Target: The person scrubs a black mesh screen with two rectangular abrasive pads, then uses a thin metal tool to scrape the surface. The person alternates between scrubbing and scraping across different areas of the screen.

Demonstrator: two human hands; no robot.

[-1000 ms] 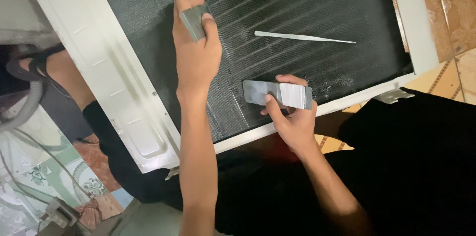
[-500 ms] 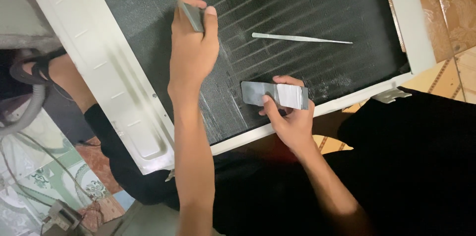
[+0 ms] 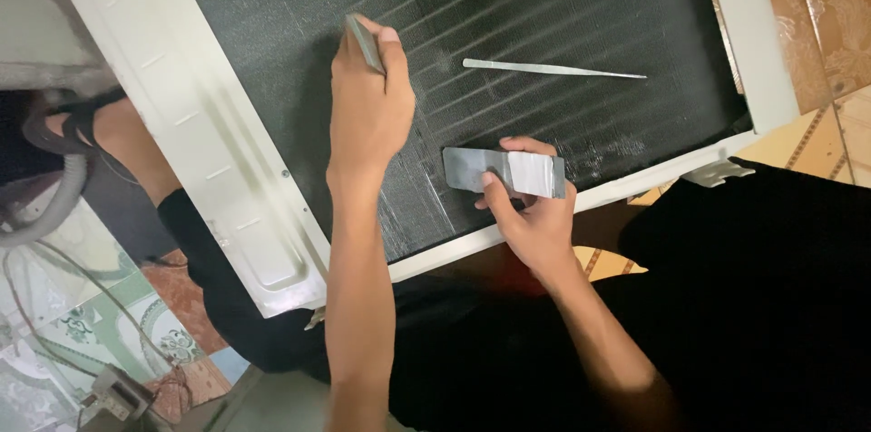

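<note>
- The left hand point(image 3: 367, 114) pinches a small grey tool point(image 3: 365, 44) between thumb and curled fingers, pressed against the dark fin panel point(image 3: 544, 5); the tool's long axis runs up and slightly left, its upper end sticking out above the knuckles.
- The right hand point(image 3: 531, 214) grips a flat metal strip point(image 3: 504, 172) near the panel's lower edge, thumb on its face and fingers wrapped behind; the strip lies about crosswise, one half dull grey, the other brighter.
- The strip sits below and to the right of the tool, well apart from it; the left hand is the one further up the panel, the right hand the one nearer its lower rim.
- A thin silvery sliver point(image 3: 553, 69) lies on the panel to the right of the tool and above the strip, its long axis nearly level, tapering to the right; the right hand is nearer to it.
- The panel is ribbed with fine diagonal lines, scuffed pale around both hands, and framed by a white casing point(image 3: 209, 151) on the left and along the bottom.
- Beyond the casing: patterned floor tiles point(image 3: 817, 5) to the right, a grey hose point(image 3: 54, 205) and cables to the left, and dark trousers point(image 3: 771, 305) below the panel.
</note>
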